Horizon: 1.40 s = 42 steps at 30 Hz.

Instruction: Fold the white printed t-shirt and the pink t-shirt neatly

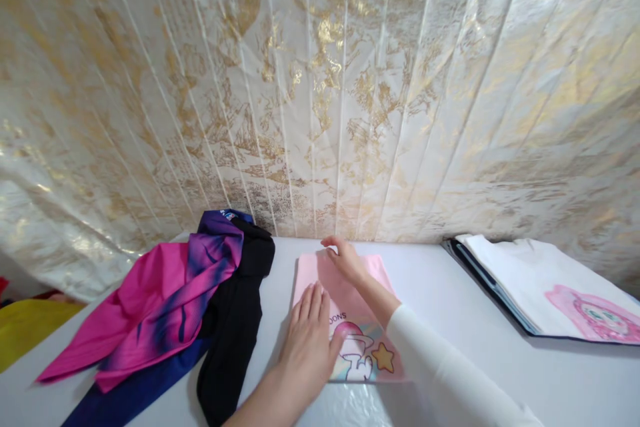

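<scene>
A folded pink T-shirt [370,280] with a cartoon print and a yellow star lies flat on the white table in front of me. My left hand [310,333] rests flat on its left part, fingers together and stretched out, covering some of the lettering. Over the shirt's far edge is my right hand [345,260], its fingers loosely curved and apart, with nothing visible in them. Whether the right fingertips touch the cloth I cannot tell.
To the left lies a loose heap of pink, purple and black clothes [170,307]. At the right is a stack of folded shirts [520,280], a white one on top. A gold-patterned curtain [320,93] hangs behind the table [440,327]. Yellow cloth [35,327] shows at far left.
</scene>
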Motion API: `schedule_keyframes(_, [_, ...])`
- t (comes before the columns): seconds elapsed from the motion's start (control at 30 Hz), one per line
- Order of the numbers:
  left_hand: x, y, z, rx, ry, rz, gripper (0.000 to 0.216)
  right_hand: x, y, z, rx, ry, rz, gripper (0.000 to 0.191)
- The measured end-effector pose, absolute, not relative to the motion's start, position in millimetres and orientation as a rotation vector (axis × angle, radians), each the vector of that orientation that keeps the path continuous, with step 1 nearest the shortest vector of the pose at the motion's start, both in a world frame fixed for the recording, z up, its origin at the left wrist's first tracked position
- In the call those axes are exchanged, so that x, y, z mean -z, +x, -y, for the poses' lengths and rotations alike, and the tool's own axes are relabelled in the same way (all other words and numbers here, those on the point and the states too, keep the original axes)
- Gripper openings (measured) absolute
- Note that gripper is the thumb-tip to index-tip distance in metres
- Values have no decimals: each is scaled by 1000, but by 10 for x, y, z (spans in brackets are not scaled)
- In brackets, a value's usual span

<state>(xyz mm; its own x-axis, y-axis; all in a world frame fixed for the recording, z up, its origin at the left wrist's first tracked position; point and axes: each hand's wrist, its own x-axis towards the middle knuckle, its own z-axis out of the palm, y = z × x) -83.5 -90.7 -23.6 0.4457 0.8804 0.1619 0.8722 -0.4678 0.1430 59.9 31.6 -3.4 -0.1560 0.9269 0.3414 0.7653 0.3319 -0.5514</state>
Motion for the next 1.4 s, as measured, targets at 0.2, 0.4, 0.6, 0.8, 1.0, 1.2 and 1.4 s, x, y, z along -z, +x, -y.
schedule_keyframes(0.2, [204, -714, 341, -393, 2620, -1667, 64, 175, 1157, 325, -169, -1643, 2041, 46])
schedule_keyframes(0.4, [222, -715, 270, -399, 2625, -1687, 61, 323, 1280, 488, -48, -1874, 2144, 62])
schedule_keyframes(0.6, [102, -760, 356, -342, 2647, -1611, 55, 343, 1539, 368, -268, -1742, 1905, 53])
schedule_keyframes(0.8, [-100, -445, 948, -177, 2622, -1053, 60, 268, 1993, 198, -349, -1765, 1693, 37])
schedule_keyframes(1.0, [0, -210, 1174, -187, 2656, -620, 72, 273, 1981, -33, -359, -1811, 1630, 27])
schedule_keyframes(1.2, [169, -247, 1092, -178, 2675, -555, 76, 288, 1937, -213, -377, -1801, 1622, 19])
schedule_keyframes(1.4, [200, -246, 1143, -222, 2649, -570, 79, 326, 1917, -215, -387, -1740, 1644, 22])
